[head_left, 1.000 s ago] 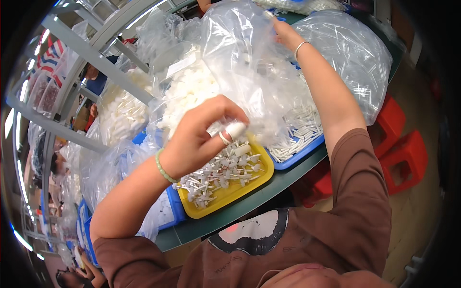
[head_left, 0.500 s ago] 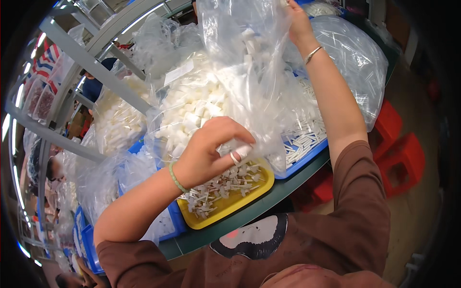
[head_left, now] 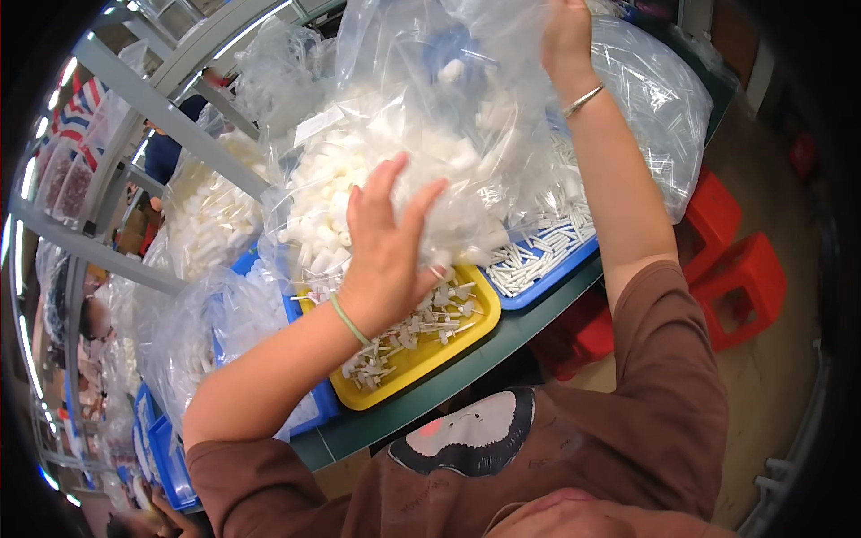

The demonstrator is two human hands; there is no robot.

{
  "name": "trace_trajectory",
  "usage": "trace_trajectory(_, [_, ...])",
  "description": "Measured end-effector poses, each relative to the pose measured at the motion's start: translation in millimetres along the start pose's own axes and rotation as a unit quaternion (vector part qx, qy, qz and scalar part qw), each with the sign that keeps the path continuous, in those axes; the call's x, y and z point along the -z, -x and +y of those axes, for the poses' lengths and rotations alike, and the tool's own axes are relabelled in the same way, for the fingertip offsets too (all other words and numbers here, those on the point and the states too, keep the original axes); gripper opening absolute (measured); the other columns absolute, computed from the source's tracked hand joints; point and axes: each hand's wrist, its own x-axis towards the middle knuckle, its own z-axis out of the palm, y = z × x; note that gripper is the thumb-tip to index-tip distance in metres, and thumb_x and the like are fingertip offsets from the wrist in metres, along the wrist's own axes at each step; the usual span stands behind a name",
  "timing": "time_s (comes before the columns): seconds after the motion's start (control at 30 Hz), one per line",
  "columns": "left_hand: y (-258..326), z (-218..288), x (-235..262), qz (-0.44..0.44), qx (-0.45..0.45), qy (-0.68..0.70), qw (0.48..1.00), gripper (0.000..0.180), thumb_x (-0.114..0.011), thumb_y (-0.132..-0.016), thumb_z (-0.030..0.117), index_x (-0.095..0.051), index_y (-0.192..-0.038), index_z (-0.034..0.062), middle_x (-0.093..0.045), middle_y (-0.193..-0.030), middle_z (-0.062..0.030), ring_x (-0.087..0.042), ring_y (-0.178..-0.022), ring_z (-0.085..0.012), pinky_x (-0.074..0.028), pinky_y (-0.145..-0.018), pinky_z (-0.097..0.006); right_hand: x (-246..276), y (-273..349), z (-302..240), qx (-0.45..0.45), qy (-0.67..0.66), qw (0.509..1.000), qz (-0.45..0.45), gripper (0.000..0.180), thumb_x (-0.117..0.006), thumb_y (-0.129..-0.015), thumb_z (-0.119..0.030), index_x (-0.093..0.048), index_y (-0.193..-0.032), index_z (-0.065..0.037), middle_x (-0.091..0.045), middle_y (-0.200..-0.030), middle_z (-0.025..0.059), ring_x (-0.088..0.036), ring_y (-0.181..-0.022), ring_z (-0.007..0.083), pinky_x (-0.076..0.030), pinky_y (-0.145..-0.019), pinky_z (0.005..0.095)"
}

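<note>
While right hand (head_left: 567, 36) grips top, bag (head_left: 421, 134) against left hand (head_left: 387, 251) palm.

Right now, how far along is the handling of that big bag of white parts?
Done: the yellow tray already holds small white pieces. In hand: the right hand lifts the clear bag by its top while the left hand presses its side. Left: the bag looks nearly full.

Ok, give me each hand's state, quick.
Left hand: open, fingers spread against the clear bag.
Right hand: closed, gripping the bag's top.
</note>
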Motion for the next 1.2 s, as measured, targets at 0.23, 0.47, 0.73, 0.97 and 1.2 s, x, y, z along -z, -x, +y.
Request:
trace_trajectory(0.23, [-5, 39, -38, -0.146, -0.219, -0.025, 0.964, 0.078, -0.073, -0.070, 0.014, -0.043, -0.142, 0.0189, -0.032, -0.152, -0.0131, -0.032, -0.138, -0.0346, -0.026, -0.113, -0.053, -24, 6, -30, -0.025, -0.182, 0.983, 0.032, 0.022, -0.048, -0.098, -0.010, -0.059, -0.117, -0.006, -0.063, -0.098, -0.0006, -0.059, -0.084, 0.0082, -0.049, -0.076, 0.0221])
trace_trajectory(0.47, [-21, 38, -79, -0.160, -0.134, -0.026, 0.978, 0.064, -0.066, -0.082, 0.021, -0.043, -0.142, 0.0161, -0.037, -0.148, -0.0144, -0.039, -0.132, -0.0346, -0.031, -0.109, -0.045, -62, -14, -76, 0.088, -0.174, 0.979, -0.057, 0.019, -0.048, -0.101, -0.013, -0.063, -0.110, -0.007, -0.063, -0.099, -0.0019, -0.057, -0.085, 0.0060, -0.047, -0.076, 0.0216])
trace_trajectory(0.73, [-22, 52, -109, -0.175, -0.088, 0.102, 0.975, 0.056, -0.060, -0.089, 0.025, -0.044, -0.141, 0.0127, -0.040, -0.144, -0.0180, -0.045, -0.124, -0.0375, -0.036, -0.104, -0.047, 32, 40, -13, -0.131, 0.045, 0.990, -0.024, 0.024, -0.050, -0.100, -0.019, -0.063, -0.115, -0.005, -0.062, -0.095, -0.0017, -0.053, -0.078, 0.0062, -0.045, -0.070, 0.0197])
trace_trajectory(0.97, [-7, 49, -111, -0.177, -0.083, 0.128, 0.972, 0.055, -0.062, -0.088, 0.025, -0.046, -0.138, 0.0111, -0.038, -0.144, -0.0224, -0.047, -0.121, -0.0420, -0.037, -0.103, -0.049, 64, 70, -8, -0.237, 0.317, 0.898, -0.190, 0.046, -0.061, -0.093, -0.030, -0.057, -0.128, -0.001, -0.068, -0.102, 0.0018, -0.060, -0.089, 0.0116, -0.048, -0.082, 0.0281])
trace_trajectory(1.2, [-7, 60, -118, -0.177, -0.067, 0.079, 0.979, 0.064, -0.053, -0.093, 0.050, -0.038, -0.145, 0.0164, -0.033, -0.147, -0.0228, -0.034, -0.135, -0.0434, -0.021, -0.110, -0.064, 60, 81, 7, -0.222, 0.271, 0.932, -0.096, 0.025, -0.060, -0.094, -0.021, -0.067, -0.105, 0.001, -0.067, -0.089, 0.0005, -0.059, -0.076, 0.0086, -0.048, -0.071, 0.0253])
